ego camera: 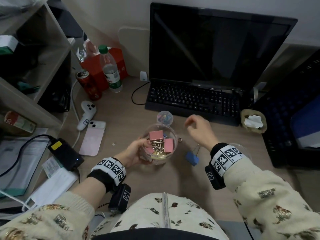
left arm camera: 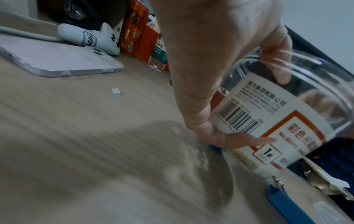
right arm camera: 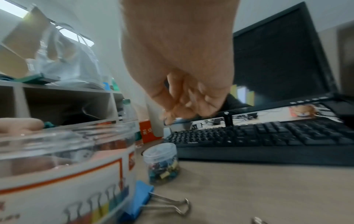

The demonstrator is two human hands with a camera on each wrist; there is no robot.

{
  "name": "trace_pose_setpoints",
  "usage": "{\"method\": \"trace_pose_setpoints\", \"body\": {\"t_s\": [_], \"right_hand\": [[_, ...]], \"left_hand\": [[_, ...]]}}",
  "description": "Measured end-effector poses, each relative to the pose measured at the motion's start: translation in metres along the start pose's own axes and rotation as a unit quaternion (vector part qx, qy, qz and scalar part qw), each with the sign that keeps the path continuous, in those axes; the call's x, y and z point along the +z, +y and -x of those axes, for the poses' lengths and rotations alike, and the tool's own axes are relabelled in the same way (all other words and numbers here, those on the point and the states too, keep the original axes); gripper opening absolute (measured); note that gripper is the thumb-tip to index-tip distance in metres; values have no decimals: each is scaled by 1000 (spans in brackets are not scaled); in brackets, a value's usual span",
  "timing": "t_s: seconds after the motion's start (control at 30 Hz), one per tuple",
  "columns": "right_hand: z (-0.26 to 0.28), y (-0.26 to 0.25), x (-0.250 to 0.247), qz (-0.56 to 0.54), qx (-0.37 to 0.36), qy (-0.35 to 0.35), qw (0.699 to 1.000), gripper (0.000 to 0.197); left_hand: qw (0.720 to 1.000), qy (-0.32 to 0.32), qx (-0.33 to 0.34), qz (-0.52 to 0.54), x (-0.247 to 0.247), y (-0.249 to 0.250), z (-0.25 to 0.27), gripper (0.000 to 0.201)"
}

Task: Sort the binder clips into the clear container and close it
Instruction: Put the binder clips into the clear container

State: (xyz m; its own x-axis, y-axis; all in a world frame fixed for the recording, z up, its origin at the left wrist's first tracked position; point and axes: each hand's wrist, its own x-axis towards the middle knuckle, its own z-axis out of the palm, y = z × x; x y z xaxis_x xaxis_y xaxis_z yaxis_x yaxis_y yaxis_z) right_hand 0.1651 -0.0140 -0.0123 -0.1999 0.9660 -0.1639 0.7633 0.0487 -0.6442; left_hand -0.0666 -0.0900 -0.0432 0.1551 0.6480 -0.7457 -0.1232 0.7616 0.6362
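Note:
A clear round container with a white and orange label is tilted in my left hand, which grips its left side. Several pink binder clips with silver handles lie inside over a yellow layer. One blue binder clip lies on the desk just right of the container, its wire handles pointing away. My right hand hovers above the desk behind that clip, fingers loosely curled, nothing visibly held. In the right wrist view its fingertips hang together.
A small lidded jar of tiny coloured clips stands behind the container, before the black keyboard and monitor. A pink phone, white controller, red can and water bottle sit left. A paper-filled holder stands at the right.

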Motion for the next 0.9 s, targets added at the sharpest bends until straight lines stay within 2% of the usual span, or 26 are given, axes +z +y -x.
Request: {"method": "trace_pose_setpoints", "body": {"t_s": [0.07, 0.13, 0.23, 0.37, 0.5, 0.7, 0.83, 0.9], "right_hand": [[-1, 22, 6, 75, 79, -104, 989, 23], [5, 39, 15, 166, 124, -204, 957, 34], [18, 46, 28, 263, 123, -237, 927, 43], [28, 49, 46, 312, 76, -200, 926, 48], [31, 50, 50, 326, 66, -162, 929, 45], [33, 44, 38, 280, 66, -118, 951, 39], [26, 22, 13, 183, 51, -8, 982, 32], [23, 5, -1, 119, 11, 63, 991, 31]], "left_hand": [[1000, 5, 2, 24, -2, 0, -1, 70], [999, 5, 6, 43, -2, 0, -2, 63], [998, 7, 13, 56, -2, 1, -4, 53], [998, 7, 15, 54, -1, 1, -5, 52], [999, 6, 14, 51, 1, 0, -4, 54], [999, 2, 21, 39, 5, 1, 0, 52], [999, -1, 23, 37, 7, 1, 5, 50], [999, -2, 26, 32, 7, 1, 6, 53]]}}
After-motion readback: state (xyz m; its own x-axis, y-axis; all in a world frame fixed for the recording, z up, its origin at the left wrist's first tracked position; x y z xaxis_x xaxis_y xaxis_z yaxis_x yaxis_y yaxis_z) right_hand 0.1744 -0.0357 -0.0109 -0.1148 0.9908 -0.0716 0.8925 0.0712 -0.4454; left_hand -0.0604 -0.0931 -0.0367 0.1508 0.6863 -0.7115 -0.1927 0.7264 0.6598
